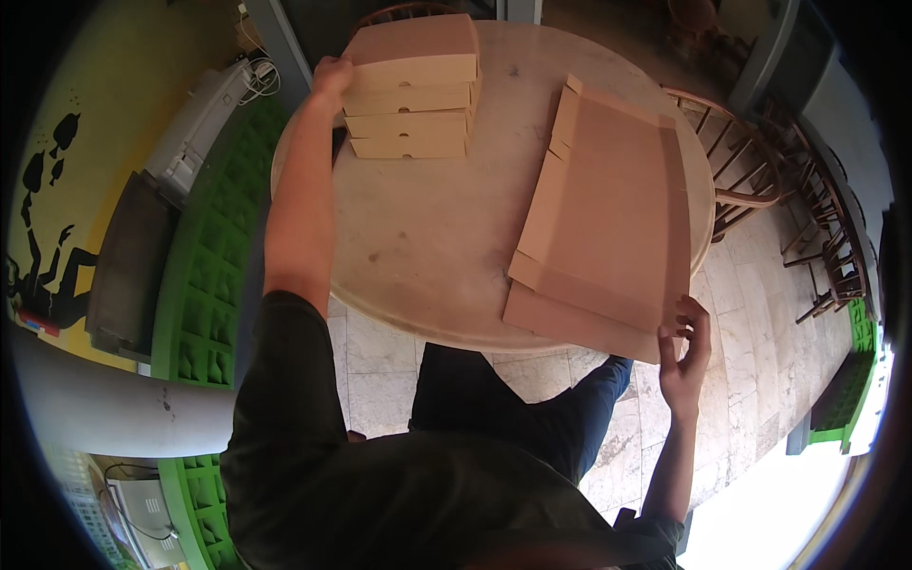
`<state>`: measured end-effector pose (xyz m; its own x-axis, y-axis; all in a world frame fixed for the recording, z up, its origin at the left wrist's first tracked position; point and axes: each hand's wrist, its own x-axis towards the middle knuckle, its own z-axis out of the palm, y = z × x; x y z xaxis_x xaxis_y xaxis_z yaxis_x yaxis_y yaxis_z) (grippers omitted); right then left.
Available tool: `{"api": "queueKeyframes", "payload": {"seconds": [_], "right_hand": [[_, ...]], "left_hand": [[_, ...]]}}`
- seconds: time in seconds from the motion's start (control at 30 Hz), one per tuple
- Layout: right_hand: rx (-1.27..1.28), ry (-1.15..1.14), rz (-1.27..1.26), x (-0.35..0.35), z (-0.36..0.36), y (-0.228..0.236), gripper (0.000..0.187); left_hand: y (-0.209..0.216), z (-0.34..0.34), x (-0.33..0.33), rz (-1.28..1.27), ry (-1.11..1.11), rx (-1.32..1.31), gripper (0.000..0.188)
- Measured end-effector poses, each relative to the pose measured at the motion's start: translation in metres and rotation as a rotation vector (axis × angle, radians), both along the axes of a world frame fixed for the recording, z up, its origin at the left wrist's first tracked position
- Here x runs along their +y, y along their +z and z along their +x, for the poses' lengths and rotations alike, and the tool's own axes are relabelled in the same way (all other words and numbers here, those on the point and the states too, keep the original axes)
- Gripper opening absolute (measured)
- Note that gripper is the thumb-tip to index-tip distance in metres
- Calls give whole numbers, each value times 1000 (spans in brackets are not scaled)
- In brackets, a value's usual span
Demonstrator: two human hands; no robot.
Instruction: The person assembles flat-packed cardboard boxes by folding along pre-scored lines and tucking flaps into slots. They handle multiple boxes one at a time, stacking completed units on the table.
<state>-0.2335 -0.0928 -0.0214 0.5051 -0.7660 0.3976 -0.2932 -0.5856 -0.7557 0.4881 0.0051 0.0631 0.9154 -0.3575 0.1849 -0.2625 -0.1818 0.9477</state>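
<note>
On a round table, the left hand curls against stacked tan boxes; a flat cardboard sheet lies rightward, the half-bent right hand at its near corner — whether either pinches, I can't tell.

At left, a yellow wall is painted with black figures; at right, wooden chairs are set on a pale tiled floor, brightly lit toward the lower right.
</note>
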Motion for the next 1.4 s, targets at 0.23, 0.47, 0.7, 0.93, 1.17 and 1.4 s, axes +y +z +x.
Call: {"api": "queueKeyframes", "payload": {"seconds": [0.23,0.47,0.7,0.93,1.17,1.4], "right_hand": [[452,204,-449,-11,47,-9,46],[457,345,-435,-31,59,-9,33],[597,289,-250,-50,71,5,17],[167,-194,-739,-108,86,85,36],[61,-77,-1225,-69,25,161,34],[462,124,-780,22,-5,45,42]], "left_hand": [[18,-34,23,162,174,-170,52],[15,-95,33,188,403,-516,46],[-20,-293,32,-209,-207,-733,8],[-76,-440,52,425,-1151,-856,41],[-73,-434,39,224,-1120,10,51],[-95,-453,45,-125,-881,854,43]]}}
